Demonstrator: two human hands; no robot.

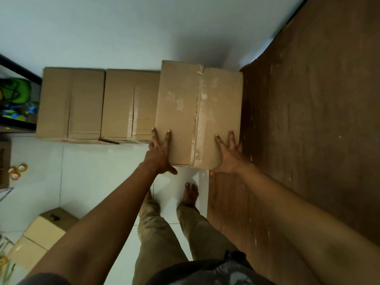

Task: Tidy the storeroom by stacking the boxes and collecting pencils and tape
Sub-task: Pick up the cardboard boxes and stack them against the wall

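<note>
Forearms reach out from the camera, both hands on the big taped cardboard box, which sits higher than the two boxes lined along the wall, tight beside the brown panel; stiff, bulky, probably not heavy, best gripped at the near corners; left hand is spread flat, fingers splayed on top, thumb under the edge; right hand likewise clamps the other corner; tape rolls wait on the floor, far left.

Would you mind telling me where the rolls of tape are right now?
In the head view, the rolls of tape lie on the white floor at the far left edge, below and left of the row of cardboard boxes.
</note>
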